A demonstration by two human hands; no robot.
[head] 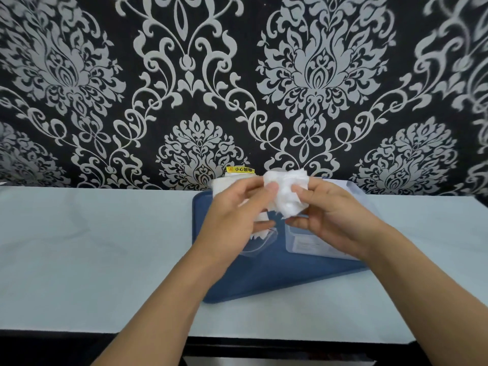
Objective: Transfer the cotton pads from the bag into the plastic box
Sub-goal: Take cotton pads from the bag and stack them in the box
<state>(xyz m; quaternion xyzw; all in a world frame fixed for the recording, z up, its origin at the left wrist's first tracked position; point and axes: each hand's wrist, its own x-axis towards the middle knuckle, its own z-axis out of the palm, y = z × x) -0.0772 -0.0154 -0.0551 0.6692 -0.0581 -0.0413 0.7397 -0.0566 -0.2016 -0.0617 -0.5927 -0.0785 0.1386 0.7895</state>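
Head view shows the left hand (232, 212) and right hand (327, 220) both pinching a wad of cotton pads (286, 194) above the plastic box (301, 244), probably ready to lower in.

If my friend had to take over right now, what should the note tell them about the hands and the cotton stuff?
Left hand: pinching the left side of the cotton pads, held in the air.
Right hand: gripping the same bunch from the right.
Below the hands, on the blue mat: a clear plastic box with some white pads inside, and a second clear plastic piece beside it.
The bag cannot be made out clearly.
Done: some pads are in the box.
Left: put this bunch in the box.
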